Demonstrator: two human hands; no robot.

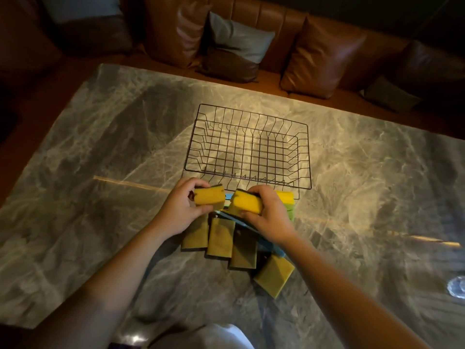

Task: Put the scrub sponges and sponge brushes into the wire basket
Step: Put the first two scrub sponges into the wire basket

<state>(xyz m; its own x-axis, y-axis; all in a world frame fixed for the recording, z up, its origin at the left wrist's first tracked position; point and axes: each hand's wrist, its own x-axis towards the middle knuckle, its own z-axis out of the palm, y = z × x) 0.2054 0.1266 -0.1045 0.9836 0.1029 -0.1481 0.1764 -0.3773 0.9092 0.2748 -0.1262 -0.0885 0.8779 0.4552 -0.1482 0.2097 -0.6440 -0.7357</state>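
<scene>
Both hands are up just in front of the basket (247, 147), which sits empty on the marble table (100, 172) w/ its near rim right behind the knuckles. L hand (185, 207) is clenched round a yellow sponge (209, 196), thumb under, fingers over the top, dark scrub side showing at the upper edge. R hand (268, 216) grips a 2nd yellow sponge (247, 202) the same way, tilted down toward the left; the two sponges are near each other but apart. Below the hands, on the table, lie more sponges in a loose row (220, 238), lying flat, edges touching or overlapping, one more (274, 275) nearer the person at right. A blue brush handle (251, 226) runs under the R hand across the pile; its head is hidden. A yellow-green sponge stack (288, 205) sits just beside the R hand, against the basket's near corner. Leather sofa (327, 54) w/ cushions behind the table.
</scene>
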